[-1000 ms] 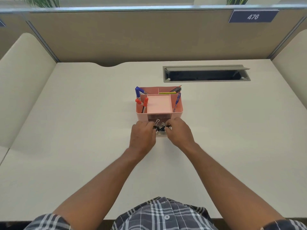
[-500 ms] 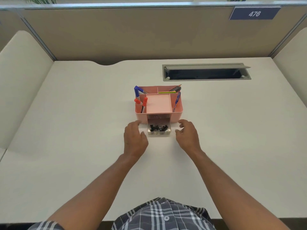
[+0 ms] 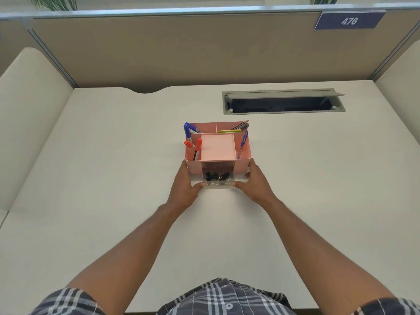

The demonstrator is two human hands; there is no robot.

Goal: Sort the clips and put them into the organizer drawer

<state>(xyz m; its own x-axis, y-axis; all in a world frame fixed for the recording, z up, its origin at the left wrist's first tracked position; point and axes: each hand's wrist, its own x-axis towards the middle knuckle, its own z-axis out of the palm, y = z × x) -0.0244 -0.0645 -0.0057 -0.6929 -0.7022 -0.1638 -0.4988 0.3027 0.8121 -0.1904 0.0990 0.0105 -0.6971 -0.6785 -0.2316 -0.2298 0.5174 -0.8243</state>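
1. Beige cubicle panels stood behind a cream worktop, with a blue plate reading 476 high on the rear panel and a grey cable hatch set into the surface.
2. Nearer than the hatch and to its left sat a pink desk organizer.
3. Blue markers leaned in the organizer's rear left compartment, red markers in the left one, pencils in the rear right one, and a blue pen along the right side.
4. A clear drawer stuck out of the organizer's front, pulled partly open.
5. Black binder clips lay heaped inside that drawer.
6. The left hand cupped the organizer's front left corner, fingers spread loosely along the wall and thumb touching the drawer's front left corner.
7. The right hand mirrored it at the front right corner, thumb against the drawer's front right corner.
8. Neither hand pinched a clip; both braced the organizer and drawer between them.
9. A plaid shirt showed at the near edge of the view.
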